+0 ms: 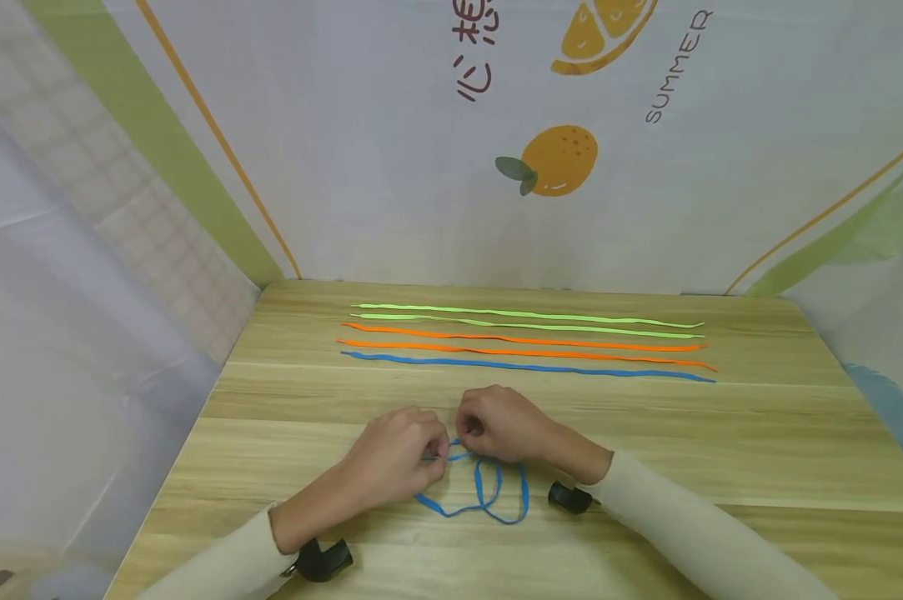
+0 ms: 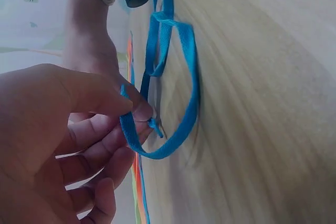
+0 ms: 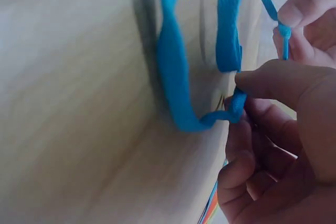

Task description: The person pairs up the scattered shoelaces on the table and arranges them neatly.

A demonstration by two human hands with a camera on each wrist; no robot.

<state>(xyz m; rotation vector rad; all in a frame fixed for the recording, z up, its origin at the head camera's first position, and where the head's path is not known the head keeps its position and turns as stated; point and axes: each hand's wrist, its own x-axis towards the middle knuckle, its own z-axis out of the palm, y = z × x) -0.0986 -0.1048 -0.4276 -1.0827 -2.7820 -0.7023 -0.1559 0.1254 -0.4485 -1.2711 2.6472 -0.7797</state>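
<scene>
A blue shoelace point(image 1: 524, 492) hangs and lies in loose loops between the two hands, low over the wooden table. My left hand point(image 1: 400, 450) pinches it between thumb and fingertips; in the left wrist view a short lace end point(image 2: 124, 92) sticks up past the thumb. Close beside it, my right hand point(image 1: 502, 423) pinches another part of the lace, its thumb pressed on a folded bit point(image 3: 238, 100). A small knot-like lump point(image 3: 284, 31) shows at the left fingertips in the right wrist view. The loops drop toward the table below both hands.
Farther back on the table point(image 1: 271, 467), two green laces point(image 1: 526, 315), two orange laces point(image 1: 522, 340) and one blue lace point(image 1: 526, 365) lie stretched out side by side. Behind the table hangs a printed white curtain point(image 1: 391, 167). Black wrist devices point(image 1: 323, 561) sit below the sleeves.
</scene>
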